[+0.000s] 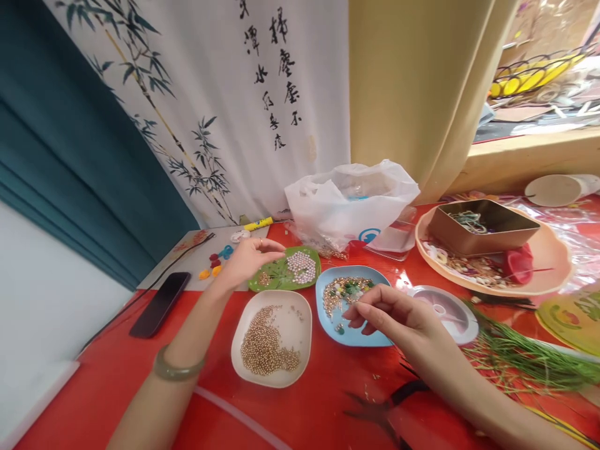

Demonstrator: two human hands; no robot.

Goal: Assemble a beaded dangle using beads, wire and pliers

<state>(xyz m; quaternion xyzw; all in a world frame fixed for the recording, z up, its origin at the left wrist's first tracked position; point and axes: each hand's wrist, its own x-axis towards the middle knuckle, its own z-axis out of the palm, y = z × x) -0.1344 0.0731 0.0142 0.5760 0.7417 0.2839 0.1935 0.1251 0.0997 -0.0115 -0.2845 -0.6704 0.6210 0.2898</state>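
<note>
My left hand (247, 259) hovers by the left side of a green plate (309, 282), which holds pearly white beads (301, 267) and a small heap of gold ones. Its thumb and forefinger are brought close together; whatever lies between them is too small to make out. Over the right part of a blue plate (359, 337) is my right hand (382, 312), fingertips pinched, with their contents hidden. Gold, green and pale beads (347, 290) fill that plate. Between my forearms stands a cream plate (302, 369) with many gold beads (265, 344).
Black-handled pliers (387, 406) lie at the front. Green stems (529, 353) and a round clear case (445, 312) are right. Behind stand a white plastic bag (347, 206) and a peach tray (553, 269) with a metal box (485, 234). A phone (160, 305) lies left.
</note>
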